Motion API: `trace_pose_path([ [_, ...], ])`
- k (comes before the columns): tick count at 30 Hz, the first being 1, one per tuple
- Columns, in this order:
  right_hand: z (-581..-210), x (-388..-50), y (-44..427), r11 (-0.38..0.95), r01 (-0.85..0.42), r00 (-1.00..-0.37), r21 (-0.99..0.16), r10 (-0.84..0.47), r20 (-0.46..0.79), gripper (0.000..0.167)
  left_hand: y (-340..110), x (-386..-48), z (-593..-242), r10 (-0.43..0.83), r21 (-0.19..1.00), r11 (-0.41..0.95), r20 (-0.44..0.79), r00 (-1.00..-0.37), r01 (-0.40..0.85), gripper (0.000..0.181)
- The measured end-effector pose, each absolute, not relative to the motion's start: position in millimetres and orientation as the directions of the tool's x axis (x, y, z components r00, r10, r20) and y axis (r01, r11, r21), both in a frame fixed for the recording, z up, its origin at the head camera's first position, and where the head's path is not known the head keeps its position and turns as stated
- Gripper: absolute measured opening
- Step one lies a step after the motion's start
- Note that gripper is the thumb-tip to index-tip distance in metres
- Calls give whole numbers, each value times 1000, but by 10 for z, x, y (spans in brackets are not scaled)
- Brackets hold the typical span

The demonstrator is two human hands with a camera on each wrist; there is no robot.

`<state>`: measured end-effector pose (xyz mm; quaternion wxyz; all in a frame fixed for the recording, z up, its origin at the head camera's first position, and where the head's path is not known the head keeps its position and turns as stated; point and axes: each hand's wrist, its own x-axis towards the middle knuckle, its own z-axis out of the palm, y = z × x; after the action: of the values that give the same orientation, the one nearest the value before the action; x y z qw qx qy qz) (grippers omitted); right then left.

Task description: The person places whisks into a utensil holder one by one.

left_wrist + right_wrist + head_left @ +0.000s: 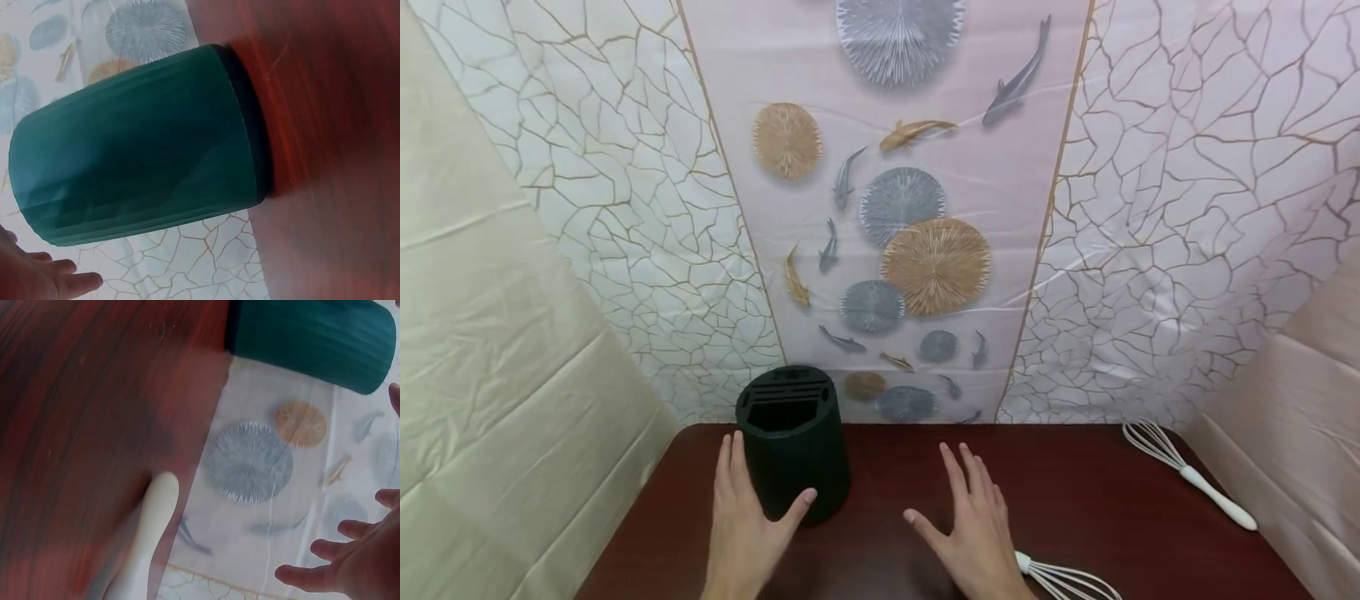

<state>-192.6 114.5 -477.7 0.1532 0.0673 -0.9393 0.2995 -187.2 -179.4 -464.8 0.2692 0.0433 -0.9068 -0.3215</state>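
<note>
A dark green holder (805, 467) with a slotted top stands upright toward the left of the table; it fills much of the left wrist view (137, 147). My left hand (745, 521) is in front of it, fingers spread; contact cannot be told. The right hand (970, 529) hovers with fingers apart, holding nothing. Beside it lies a whisk (1063, 579), partly hidden by the hand; a white handle (147, 528) shows in the right wrist view. Another whisk (1213, 492) lies at the right of the table.
The dark red tabletop (895, 467) ends at a patterned cloth (880, 250) hanging behind it. Beige cloth walls (512, 350) close in the left and right sides.
</note>
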Motion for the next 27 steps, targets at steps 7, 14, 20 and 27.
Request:
trace_pose_path([
  [7,-4810,-2011,965,743,-269,-943,-613,-73,325,102,-1905,-2028,-4565,-275,714,690,406,-872,115,118],
  [14,-4856,-2081,795,668,-278,-953,-691,-100,287,102,-1985,-2180,-4506,-255,764,621,408,-877,175,108],
  [20,-4857,-2158,634,618,-267,-962,-739,-124,244,101,-2103,-2314,-4484,-225,759,606,452,-863,240,94],
  [27,-4857,-2267,475,583,-283,-959,-762,-155,238,99,-2216,-2440,-4464,-189,808,517,429,-883,282,84],
])
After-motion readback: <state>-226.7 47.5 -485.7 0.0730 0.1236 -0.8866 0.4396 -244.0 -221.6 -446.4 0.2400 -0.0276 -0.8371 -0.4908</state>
